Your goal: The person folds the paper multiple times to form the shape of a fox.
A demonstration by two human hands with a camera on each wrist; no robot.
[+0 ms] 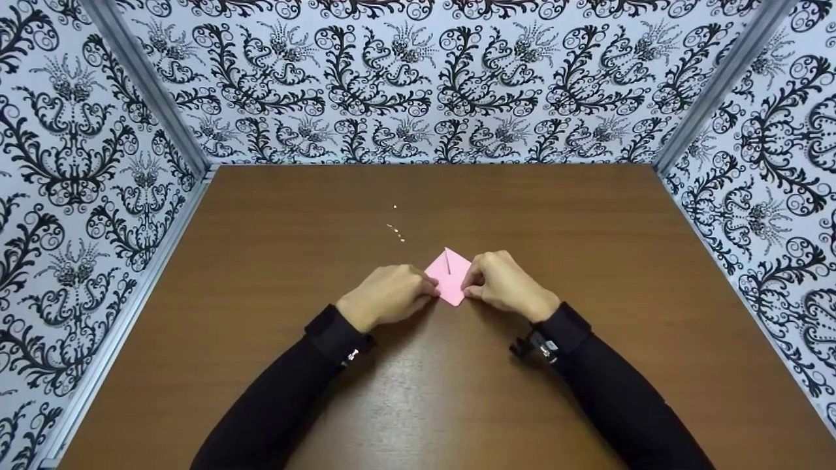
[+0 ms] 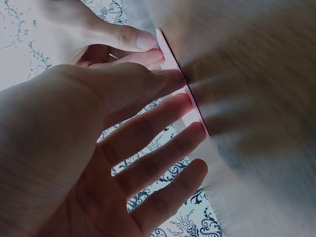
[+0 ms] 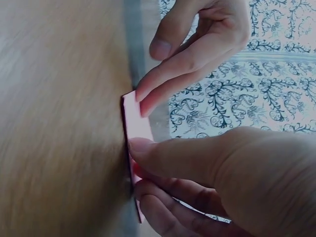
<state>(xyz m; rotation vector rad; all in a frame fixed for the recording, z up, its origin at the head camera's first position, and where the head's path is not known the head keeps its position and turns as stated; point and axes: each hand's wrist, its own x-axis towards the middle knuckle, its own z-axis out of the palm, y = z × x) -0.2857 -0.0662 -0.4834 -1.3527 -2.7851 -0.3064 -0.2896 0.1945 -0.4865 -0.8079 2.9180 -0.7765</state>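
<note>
A small pink folded paper (image 1: 454, 281) lies low on the table between both hands, its diamond outline marked by a dark slit near the upper corner. At its left edge is my left hand (image 1: 392, 294); in the left wrist view its long fingers reach out fairly straight and their tips touch the paper (image 2: 190, 116). The left thumb stands off the paper in the right wrist view. My right hand (image 1: 506, 284) pinches the right edge, with the thumb on the near face of the paper (image 3: 136, 116) and the other fingers curled beside it.
Several tiny white scraps (image 1: 396, 232) lie on the brown wooden table (image 1: 555, 209), beyond the paper and to its left. Patterned black-and-white panels (image 1: 405, 78) with grey metal posts (image 1: 147, 85) wall in the back and sides.
</note>
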